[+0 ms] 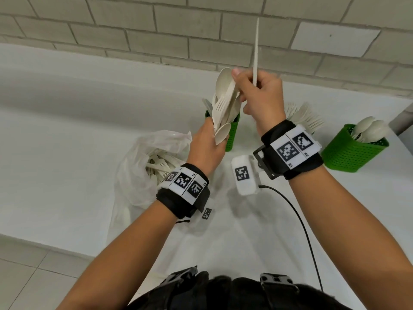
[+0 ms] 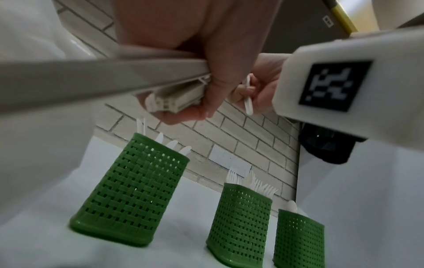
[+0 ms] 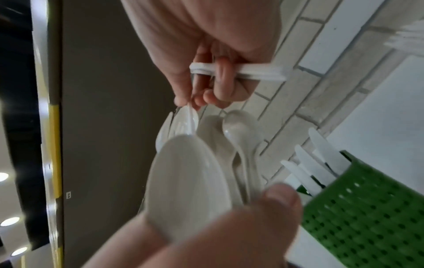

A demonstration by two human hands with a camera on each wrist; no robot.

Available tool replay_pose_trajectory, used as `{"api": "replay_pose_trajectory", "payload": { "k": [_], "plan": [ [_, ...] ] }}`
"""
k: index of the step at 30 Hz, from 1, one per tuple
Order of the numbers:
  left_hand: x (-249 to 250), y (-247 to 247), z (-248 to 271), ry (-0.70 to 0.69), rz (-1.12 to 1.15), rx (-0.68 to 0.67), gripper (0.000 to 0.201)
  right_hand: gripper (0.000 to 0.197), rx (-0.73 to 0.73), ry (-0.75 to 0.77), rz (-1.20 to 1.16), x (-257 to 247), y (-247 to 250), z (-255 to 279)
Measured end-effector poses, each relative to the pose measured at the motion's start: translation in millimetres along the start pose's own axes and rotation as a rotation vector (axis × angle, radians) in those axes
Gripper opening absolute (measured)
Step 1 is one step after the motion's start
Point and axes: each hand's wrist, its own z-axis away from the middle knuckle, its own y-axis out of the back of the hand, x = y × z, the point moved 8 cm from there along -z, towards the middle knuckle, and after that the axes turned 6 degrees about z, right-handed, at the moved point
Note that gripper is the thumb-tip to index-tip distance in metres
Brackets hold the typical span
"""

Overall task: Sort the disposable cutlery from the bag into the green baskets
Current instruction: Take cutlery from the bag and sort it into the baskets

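Leftmost, a crumpled translucent bag [image 1: 143, 166] lies open on the white table [image 1: 67, 153], forks inside. The left hand [image 1: 206, 148] grips a mixed cutlery bundle [image 1: 225, 108], hiding much of a woven green knife basket [image 1: 232, 135]. The right hand [image 1: 261, 97] pinches thin white knives [image 1: 255, 52], masking the fork basket [image 2: 241, 214]. A spoon basket [image 1: 353, 151] stands rightmost.

both forearms reach forward and upward, the left hand [image 1: 209, 146] clenched with fingers curled, the right hand [image 1: 260, 97] raised higher, its fingers [image 3: 223, 79] curled tight, thumb extended.
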Motion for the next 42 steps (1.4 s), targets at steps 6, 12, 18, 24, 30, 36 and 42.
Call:
{"api": "replay_pose_trajectory", "payload": {
  "k": [6,12,18,24,30,36,42],
  "plan": [
    [-0.8,-4.6,1.6,0.034,0.039,-0.020,0.034,0.033,-0.040,-0.013,-0.019,6.9,-7.3,5.5],
    [-4.2,-2.1,1.6,0.064,0.143,-0.009,0.042,0.021,0.007,0.001,-0.124,-9.8,0.8,5.9],
    [-3.5,-3.8,8.6,0.090,0.260,-0.039,0.042,0.022,0.113,0.030,-0.411,-26.2,17.9,-3.2],
    [-9.4,-4.5,10.1,0.219,0.510,-0.110,0.014,0.026,0.183,0.034,-0.589,-41.5,53.6,-19.2],
    [-11.7,-9.7,6.3,0.249,0.677,-0.133,0.011,0.031,-0.018,-0.064,-0.442,-22.4,33.4,-25.4],
    [-5.9,-4.6,4.5,0.246,0.885,-0.102,0.018,0.030,-0.041,-0.205,-0.514,13.9,12.7,-18.0],
    [-11.8,4.7,-1.1,0.287,0.874,0.015,0.010,0.012,-0.095,-0.321,-0.620,48.4,-3.2,-5.3]
  ]
}}
